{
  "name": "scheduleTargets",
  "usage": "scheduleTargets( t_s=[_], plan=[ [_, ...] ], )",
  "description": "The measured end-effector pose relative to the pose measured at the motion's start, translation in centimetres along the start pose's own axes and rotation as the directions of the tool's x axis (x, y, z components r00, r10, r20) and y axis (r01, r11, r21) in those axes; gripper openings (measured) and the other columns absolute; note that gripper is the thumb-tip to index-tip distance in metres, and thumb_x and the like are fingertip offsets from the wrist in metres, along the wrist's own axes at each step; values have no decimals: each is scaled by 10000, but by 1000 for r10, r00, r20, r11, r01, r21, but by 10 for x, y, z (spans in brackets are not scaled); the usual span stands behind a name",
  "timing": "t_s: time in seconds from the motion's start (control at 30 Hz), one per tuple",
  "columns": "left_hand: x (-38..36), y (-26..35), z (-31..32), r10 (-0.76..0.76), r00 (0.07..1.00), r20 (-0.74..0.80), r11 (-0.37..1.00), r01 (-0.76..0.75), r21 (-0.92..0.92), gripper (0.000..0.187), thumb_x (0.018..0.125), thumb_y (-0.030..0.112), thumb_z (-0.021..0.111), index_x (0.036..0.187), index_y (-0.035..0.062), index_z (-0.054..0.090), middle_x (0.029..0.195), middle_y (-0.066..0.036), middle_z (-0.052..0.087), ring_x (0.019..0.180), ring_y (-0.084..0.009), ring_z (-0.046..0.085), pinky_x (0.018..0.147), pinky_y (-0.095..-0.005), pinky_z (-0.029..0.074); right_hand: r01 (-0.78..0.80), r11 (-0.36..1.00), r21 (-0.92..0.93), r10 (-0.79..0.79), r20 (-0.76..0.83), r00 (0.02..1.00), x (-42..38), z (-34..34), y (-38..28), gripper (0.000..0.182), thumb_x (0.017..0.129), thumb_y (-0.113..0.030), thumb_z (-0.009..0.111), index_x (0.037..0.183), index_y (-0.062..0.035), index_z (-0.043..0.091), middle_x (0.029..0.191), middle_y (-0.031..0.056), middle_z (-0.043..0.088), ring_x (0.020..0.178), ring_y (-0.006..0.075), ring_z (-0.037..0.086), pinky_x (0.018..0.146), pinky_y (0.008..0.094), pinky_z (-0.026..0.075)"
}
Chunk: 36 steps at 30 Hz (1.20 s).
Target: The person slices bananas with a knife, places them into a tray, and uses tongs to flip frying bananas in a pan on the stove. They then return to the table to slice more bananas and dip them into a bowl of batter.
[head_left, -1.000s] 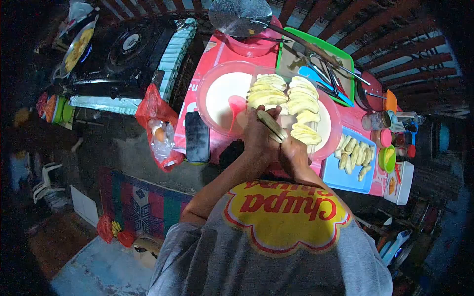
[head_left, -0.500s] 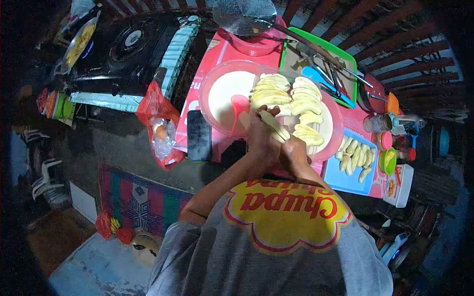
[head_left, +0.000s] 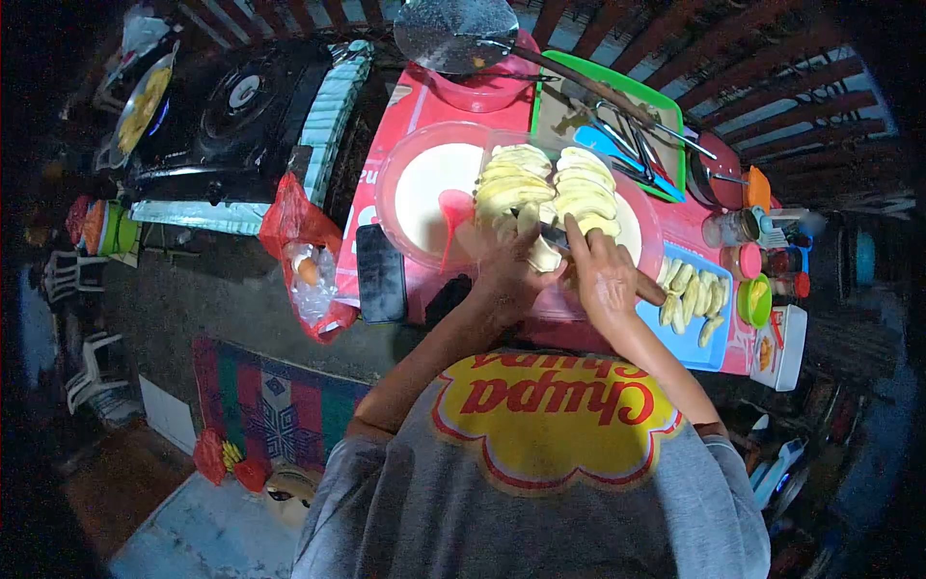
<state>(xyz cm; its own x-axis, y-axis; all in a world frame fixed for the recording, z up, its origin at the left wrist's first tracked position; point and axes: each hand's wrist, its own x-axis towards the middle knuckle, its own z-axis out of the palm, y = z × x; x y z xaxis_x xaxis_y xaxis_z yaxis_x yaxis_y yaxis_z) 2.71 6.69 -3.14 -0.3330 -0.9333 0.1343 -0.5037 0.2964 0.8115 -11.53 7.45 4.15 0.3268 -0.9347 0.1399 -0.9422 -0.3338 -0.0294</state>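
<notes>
My left hand (head_left: 505,266) is closed around a peeled banana (head_left: 543,257), whose pale end shows beyond the fingers. In my right hand (head_left: 608,274) is a knife (head_left: 649,289); its brown handle sticks out below the palm, and its dark blade lies against the banana. Just past my hands, sliced bananas (head_left: 585,187) are fanned in two rows on a tray that spans a wide clear pink basin (head_left: 384,183). White batter (head_left: 430,176) shows in the basin on both sides, with a pink ladle (head_left: 455,207) at the left.
More peeled bananas (head_left: 691,294) lie on a blue tray (head_left: 716,361) at right. A phone (head_left: 381,273) and a red bag with an egg (head_left: 308,270) sit left. Behind are a green tray (head_left: 683,174) with utensils and a skimmer (head_left: 453,34). A stove (head_left: 231,116) stands far left.
My right hand has come up beside the left, and the knife now shows at the banana. The held banana has been turned and lowered slightly. The whole view has shifted a little.
</notes>
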Motion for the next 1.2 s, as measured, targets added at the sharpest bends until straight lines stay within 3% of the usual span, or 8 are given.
scheduleTargets(
  t_s=[0.03,0.33,0.4,0.47,0.6,0.83,0.97,1.2],
  plan=[
    [-1,12,-12,-217,966,140,898,254,-358,574,680,213,653,1149,18,387,1036,-171,461,914,-290,492,804,-354,401,-4,1000,-1,4,-3,1000,-2,-3,7,596,639,-37,512,1218,-95,387,776,87,457,721,231,493,631,337,405],
    [-28,18,-49,145,934,325,989,-146,-23,367,853,174,440,1197,64,375,1157,-105,421,936,-201,485,801,-287,400,-51,998,36,47,100,994,-51,-30,53,479,653,-11,510,1117,-127,496,773,90,492,720,238,501,657,339,400],
    [-23,23,-46,107,925,364,977,-30,-209,366,852,183,450,1189,57,381,1147,-107,428,955,-180,475,804,-278,397,-82,992,98,70,112,991,-53,-31,50,440,681,-14,519,1108,-119,501,800,99,515,721,242,513,662,332,409],
    [-20,33,-42,74,908,413,920,97,-380,367,851,192,460,1182,51,387,1136,-109,434,973,-160,466,808,-269,394,-284,684,672,214,187,959,-53,-26,41,342,760,-84,545,1099,-95,499,842,84,564,741,191,546,680,288,423],
    [-15,48,-29,-12,914,406,823,240,-516,372,833,210,506,1141,18,425,1073,-129,477,954,-163,484,819,-269,389,-574,192,796,112,563,819,-49,-24,30,311,788,-179,579,1066,-57,511,823,2,590,776,79,523,703,229,414],
    [-2,59,-29,-343,833,434,272,530,-803,356,807,177,551,1098,-1,448,991,-81,526,894,-140,506,794,-275,403,-510,-191,839,298,544,784,-54,-3,17,298,774,-131,591,1032,-15,497,850,18,580,772,75,515,705,214,399],
    [-1,59,-22,-321,897,303,297,399,-867,389,799,163,561,1114,-17,421,984,-89,526,868,-141,510,779,-270,410,-440,-450,777,271,589,761,-54,2,15,274,769,-84,569,1015,2,487,889,32,576,795,91,519,732,231,397],
    [-4,58,-17,-358,869,341,205,430,-879,501,778,71,566,1205,-10,316,997,-118,520,891,-159,509,788,-273,416,-572,-415,708,232,690,686,-58,10,24,312,747,-86,577,1038,-1,505,972,57,564,855,129,525,780,258,392]
  ],
)
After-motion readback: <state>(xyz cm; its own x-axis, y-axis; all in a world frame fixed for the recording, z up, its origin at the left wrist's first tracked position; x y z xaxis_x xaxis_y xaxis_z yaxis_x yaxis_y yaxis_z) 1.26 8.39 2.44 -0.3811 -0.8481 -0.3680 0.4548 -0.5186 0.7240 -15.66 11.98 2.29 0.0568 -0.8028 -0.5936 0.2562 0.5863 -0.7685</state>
